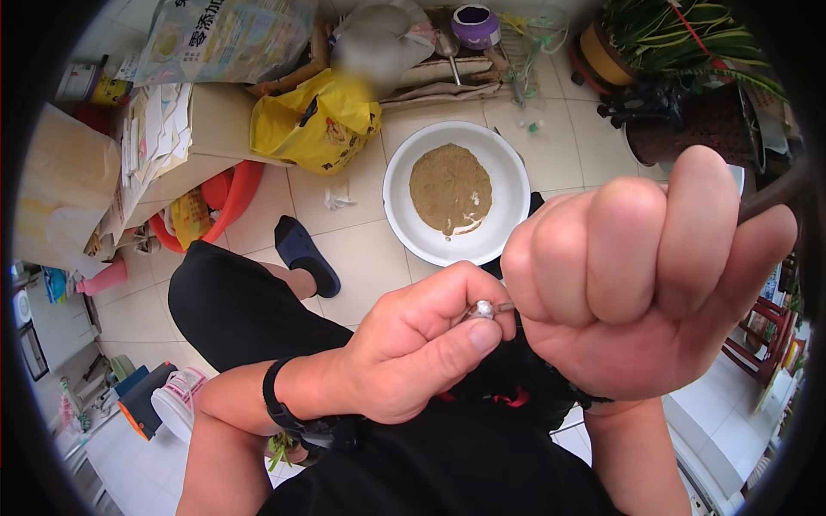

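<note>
Over my lap, my left hand (430, 344) is closed, its thumb and forefinger pinching a small shiny silvery piece (483, 309). A short thin stem runs from that piece toward my right hand (645, 267). Raised closer and to the right, my right hand has its fingers curled in; whatever they grip is mostly hidden by the fingers. Behind its little finger a dark rod (774, 193) shows, and I cannot tell whether the hand holds it. Ahead on the floor stands a white basin (398, 225) with brown, soil-like material (449, 185) in it.
A yellow plastic bag (314, 120) and a red basin (241, 202) lie to the left, by a cabinet with stacked papers (155, 133). Beyond the white basin is a purple pot (476, 27). Potted plants (688, 43) stand far right. My slippered foot (307, 255) rests on the tiles.
</note>
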Tool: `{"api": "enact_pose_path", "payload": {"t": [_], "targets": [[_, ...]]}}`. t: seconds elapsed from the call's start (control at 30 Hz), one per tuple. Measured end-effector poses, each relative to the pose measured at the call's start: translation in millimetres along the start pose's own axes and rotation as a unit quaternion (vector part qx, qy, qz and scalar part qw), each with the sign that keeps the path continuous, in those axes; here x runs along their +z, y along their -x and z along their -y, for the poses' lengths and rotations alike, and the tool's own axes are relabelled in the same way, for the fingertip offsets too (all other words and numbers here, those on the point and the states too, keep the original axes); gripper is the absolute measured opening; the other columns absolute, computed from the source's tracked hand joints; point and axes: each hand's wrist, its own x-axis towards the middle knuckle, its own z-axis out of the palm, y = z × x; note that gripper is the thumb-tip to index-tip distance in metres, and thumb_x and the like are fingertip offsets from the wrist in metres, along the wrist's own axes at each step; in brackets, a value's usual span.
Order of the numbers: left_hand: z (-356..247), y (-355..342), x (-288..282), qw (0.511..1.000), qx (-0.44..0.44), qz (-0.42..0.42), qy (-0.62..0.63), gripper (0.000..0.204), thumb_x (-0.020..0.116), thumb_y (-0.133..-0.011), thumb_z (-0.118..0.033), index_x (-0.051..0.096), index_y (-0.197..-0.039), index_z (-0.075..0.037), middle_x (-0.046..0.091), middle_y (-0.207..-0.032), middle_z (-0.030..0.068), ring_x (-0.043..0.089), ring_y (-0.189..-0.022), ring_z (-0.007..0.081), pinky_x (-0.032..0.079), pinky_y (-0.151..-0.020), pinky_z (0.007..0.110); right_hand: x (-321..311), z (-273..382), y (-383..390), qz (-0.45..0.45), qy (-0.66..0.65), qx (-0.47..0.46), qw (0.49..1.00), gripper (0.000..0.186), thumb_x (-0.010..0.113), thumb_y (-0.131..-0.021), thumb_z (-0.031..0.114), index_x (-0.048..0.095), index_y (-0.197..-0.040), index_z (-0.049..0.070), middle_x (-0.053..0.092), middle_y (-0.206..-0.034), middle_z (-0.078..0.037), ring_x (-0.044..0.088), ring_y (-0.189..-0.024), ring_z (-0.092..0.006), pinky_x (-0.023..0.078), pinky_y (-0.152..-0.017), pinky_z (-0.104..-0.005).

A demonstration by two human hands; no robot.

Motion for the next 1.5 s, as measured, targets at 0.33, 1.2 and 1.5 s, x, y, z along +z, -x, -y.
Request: {"api": "enact_pose_path", "payload": {"t": [0.33,1.2,1.5], "targets": [[6.2,2.7,1.7,0.999,0.028,-0.003,-0.017,0.022,0.047,-0.112,-0.017,0.055,-0.123,0.001,0.053,-0.076,-0.0033,0.044,-0.059,0.0031,0.038,-0.055,0.021,-0.9,-3.9,-0.8,0.011,-0.049,0.015,0.999,0.048,0.027,-0.113,0.054,0.036,-0.084,0.017,0.038,-0.062,0.001,0.028,-0.049,-0.0149,0.028,-0.049,-0.0323],[10.3,1.0,1.4,1.0,0.027,0.001,-0.007,0.023,0.046,-0.112,-0.016,0.055,-0.126,0.0,0.047,-0.072,-0.0064,0.039,-0.056,0.0023,0.033,-0.052,0.022,-4.2,-19.1,3.2,0.036,-0.161,0.011,0.986,0.054,0.025,-0.11,0.061,0.035,-0.082,0.015,0.032,-0.058,0.001,0.022,-0.048,-0.0149,0.023,-0.047,-0.0327],[7.6,1.2,3.7,0.999,0.041,0.008,-0.015,0.023,0.047,-0.111,-0.015,0.055,-0.126,0.0,0.047,-0.073,-0.0059,0.038,-0.057,0.0017,0.032,-0.052,0.021,-7.6,-7.9,0.3,0.058,-0.092,0.021,0.994,0.054,0.026,-0.11,0.06,0.035,-0.082,0.016,0.032,-0.058,0.002,0.023,-0.048,-0.0151,0.023,-0.048,-0.0335]]}}
